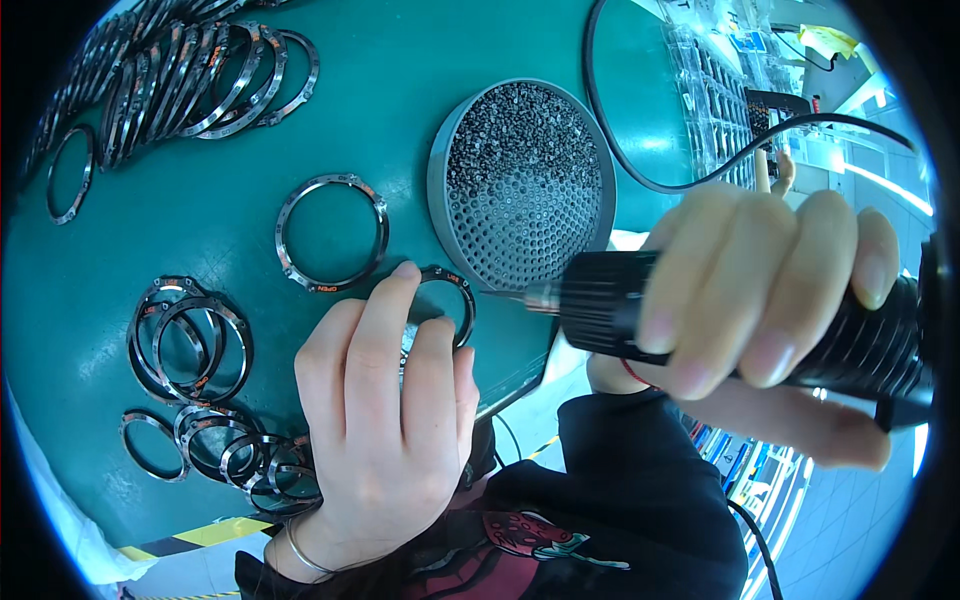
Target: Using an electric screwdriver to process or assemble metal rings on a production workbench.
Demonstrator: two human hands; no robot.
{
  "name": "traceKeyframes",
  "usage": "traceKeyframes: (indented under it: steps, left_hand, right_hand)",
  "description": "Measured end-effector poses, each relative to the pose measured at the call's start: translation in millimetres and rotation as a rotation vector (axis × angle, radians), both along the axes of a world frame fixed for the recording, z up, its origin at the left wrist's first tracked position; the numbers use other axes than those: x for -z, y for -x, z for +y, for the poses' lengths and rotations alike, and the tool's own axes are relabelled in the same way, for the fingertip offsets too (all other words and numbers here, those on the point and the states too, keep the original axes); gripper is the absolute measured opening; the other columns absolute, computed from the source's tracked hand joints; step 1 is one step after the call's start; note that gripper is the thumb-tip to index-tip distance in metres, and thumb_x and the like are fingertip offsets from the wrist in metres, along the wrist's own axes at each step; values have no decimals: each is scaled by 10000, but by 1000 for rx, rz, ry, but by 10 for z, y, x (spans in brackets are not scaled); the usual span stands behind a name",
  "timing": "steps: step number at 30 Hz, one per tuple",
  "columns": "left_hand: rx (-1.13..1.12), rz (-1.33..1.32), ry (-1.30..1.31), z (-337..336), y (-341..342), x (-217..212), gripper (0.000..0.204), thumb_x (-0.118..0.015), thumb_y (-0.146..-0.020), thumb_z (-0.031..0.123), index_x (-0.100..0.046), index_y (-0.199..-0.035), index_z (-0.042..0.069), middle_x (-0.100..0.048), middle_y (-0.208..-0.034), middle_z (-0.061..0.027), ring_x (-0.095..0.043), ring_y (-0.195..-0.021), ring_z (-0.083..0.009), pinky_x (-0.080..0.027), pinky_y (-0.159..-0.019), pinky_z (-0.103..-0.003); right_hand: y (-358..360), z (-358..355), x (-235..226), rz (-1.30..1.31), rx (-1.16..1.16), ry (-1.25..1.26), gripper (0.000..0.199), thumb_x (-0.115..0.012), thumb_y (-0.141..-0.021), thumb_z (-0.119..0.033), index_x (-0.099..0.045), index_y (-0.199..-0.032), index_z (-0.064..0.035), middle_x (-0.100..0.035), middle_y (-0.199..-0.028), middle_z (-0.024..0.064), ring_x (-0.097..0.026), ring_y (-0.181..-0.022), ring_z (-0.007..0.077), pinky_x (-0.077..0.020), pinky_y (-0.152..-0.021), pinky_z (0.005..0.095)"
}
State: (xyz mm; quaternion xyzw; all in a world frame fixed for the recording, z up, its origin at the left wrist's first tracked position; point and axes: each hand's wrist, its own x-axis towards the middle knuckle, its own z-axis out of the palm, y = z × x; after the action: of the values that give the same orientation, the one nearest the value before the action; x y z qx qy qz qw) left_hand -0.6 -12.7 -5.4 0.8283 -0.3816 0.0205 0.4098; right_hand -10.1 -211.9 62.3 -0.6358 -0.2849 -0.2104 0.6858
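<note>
My right hand (745, 290) is wrapped round a black electric screwdriver (612, 298), held sideways with its thin bit pointing left. The bit's tip is close to the right edge of a dark metal ring (466, 305). I cannot tell whether they touch. On that ring, at the table's near edge, lies my left hand (385, 400), its fingers bent over it and hiding much of it. Just beyond the fingers a larger-looking silver and black ring (284, 222) rests flat. A round grey dish (437, 185) stands behind the bit, small dark screws heaped on its perforated bottom.
Many similar rings (165, 85) lean in rows at the far left, and a looser pile (200, 345) lies nearer. A black cable (640, 182) loops behind the dish. Clear plastic trays (710, 100) stand far right. Part of another person's hand (785, 172) shows there.
</note>
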Motion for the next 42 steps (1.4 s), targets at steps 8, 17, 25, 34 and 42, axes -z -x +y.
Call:
traceKeyframes:
  steps: [8,17,25,34,42]
  left_hand:
    - [35,-56,-26,-2,-42,-33,198,-685,-773,41,-596,-912,-70,-588,-1122,-219,-556,-920,-348,-504,-721,-387]
    - [22,-76,-19,-9,-48,-16,178,-676,-787,39,-598,-898,-76,-598,-1099,-221,-564,-904,-343,-509,-711,-381]
    - [24,-96,-30,-9,-59,-39,141,-662,-803,27,-589,-864,-77,-600,-1092,-222,-567,-900,-343,-515,-713,-377]
    - [-180,-117,-164,-13,-324,-168,174,-660,-814,45,-585,-971,40,-595,-1222,-133,-558,-1036,-359,-438,-919,-446]
    - [161,85,-216,433,-275,-412,294,-774,-626,122,-582,-841,63,-610,-1172,-105,-554,-1015,-325,-420,-860,-464]
  right_hand:
    - [-51,72,101,14,-26,131,799,-652,-830,-601,-357,-1246,14,-552,-912,118,-590,-584,190,-531,-490,308]
    - [-29,156,109,37,8,164,775,-656,-834,-586,-351,-1243,-3,-562,-899,120,-595,-551,194,-541,-477,314]
    - [-126,53,154,-2,-46,116,747,-628,-855,-587,-383,-1211,23,-569,-907,114,-613,-576,185,-553,-479,308]
    - [-44,-140,5,80,1,111,857,-611,-796,-705,-425,-1220,16,-555,-894,101,-585,-629,198,-488,-550,340]
    - [-92,-125,62,60,-47,117,911,-627,-777,-710,-396,-1258,30,-563,-899,111,-588,-624,213,-508,-550,360]
